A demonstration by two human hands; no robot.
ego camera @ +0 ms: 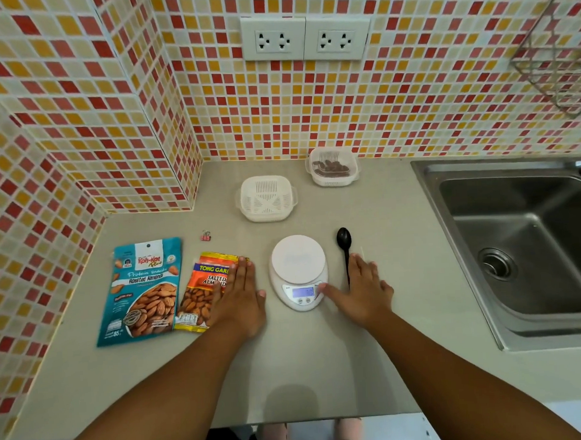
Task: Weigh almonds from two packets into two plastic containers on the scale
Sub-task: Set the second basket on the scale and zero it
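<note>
A small white kitchen scale (298, 265) sits mid-counter, its display lit and its round platform bare. My left hand (240, 297) lies flat and open just left of it, covering part of an orange salted-almond packet (204, 290). A blue roasted-almond packet (142, 290) lies further left. My right hand (362, 289) rests flat and open to the right of the scale, its thumb at the scale's front edge, over the handle of a black spoon (344, 241). Behind the scale stand an empty white plastic container (266, 198) and a second container (332, 167) holding several almonds.
A steel sink (520, 244) fills the right side of the counter. A small pink binder clip (205, 236) lies behind the packets. The tiled wall carries two sockets (304, 38) and a wire rack (556, 55) at the upper right. The counter's front edge (289, 420) is near me.
</note>
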